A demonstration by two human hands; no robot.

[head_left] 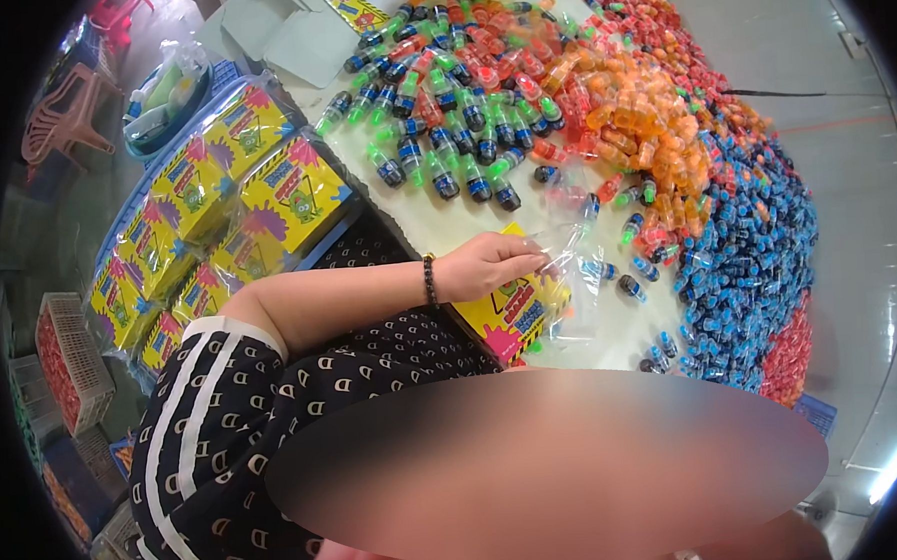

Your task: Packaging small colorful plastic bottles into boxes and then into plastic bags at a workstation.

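Note:
My left hand (493, 265), a dark beaded bracelet at its wrist, reaches in from the left. Its thumb and fingers pinch a clear plastic bag (580, 309) at the edge of the white tabletop. Directly under the hand is a yellow printed box (510, 322) with a pink splash, partly covered by the film. Whether the box sits fully inside the bag I cannot tell. Small toy-like bottles with dark caps (631, 288) lie just right of the bag. My right hand cannot be made out; a large blurred patch covers the lower middle.
Small blue, orange, red and green bottles (652, 121) are heaped over the white table (425, 206). On the left, a blue container holds several film-wrapped yellow boxes (290, 192). Beyond are a tub (161, 112), a pink plastic chair (66, 122) and a crate of red pieces (72, 361).

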